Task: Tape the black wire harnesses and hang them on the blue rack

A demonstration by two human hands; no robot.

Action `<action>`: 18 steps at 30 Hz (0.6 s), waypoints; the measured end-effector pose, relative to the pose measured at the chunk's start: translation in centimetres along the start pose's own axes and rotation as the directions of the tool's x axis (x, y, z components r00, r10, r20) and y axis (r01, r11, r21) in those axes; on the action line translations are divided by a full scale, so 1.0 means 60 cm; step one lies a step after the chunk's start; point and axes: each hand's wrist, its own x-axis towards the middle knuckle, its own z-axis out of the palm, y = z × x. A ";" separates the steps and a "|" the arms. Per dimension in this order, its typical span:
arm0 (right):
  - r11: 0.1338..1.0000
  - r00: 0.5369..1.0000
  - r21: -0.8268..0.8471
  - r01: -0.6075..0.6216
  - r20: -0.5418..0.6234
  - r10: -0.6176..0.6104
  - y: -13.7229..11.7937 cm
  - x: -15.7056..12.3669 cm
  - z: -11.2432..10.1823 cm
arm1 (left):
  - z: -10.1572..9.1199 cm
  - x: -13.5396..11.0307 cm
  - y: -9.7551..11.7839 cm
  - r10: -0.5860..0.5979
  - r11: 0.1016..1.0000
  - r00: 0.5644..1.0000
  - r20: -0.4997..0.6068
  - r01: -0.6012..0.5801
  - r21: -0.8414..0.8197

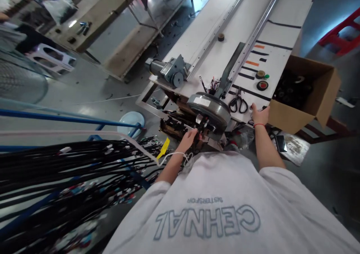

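My left hand is closed, pinching the end of a dark wire bundle beside a round grey taping-wheel-like machine head. Its fingertips are partly hidden against the dark parts. On the near right corner of the white bench my right hand is bent, thumb and fingers drawn together; a small dark piece shows by its fingers, too small to name. Black-handled scissors lie just left of that hand. Farther up rest a roll of black tape with a red core and a tan roll.
An open cardboard box full of dark rolls stands against the bench's right side. A motor sits on the bench's left corner. Many black cables hang on a blue rack at left. Metal rails run along the white bench.
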 end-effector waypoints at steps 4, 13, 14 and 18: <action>0.999 0.999 -0.047 0.023 -0.048 -0.025 0.002 0.004 0.008 | 0.026 0.019 0.044 0.138 0.971 0.988 -0.067 -0.122 0.207; 0.999 0.998 -0.032 -0.004 -0.056 0.002 -0.003 0.000 0.001 | -0.005 -0.043 0.018 0.167 0.943 0.986 -0.031 -0.150 0.296; 0.999 0.998 -0.035 -0.002 -0.057 0.000 -0.004 -0.001 0.000 | -0.005 -0.047 0.013 0.165 0.943 0.986 -0.033 -0.148 0.298; 0.999 0.997 -0.044 0.006 -0.073 -0.009 -0.004 0.000 0.003 | 0.003 -0.055 0.000 0.220 0.920 0.974 -0.057 -0.187 0.345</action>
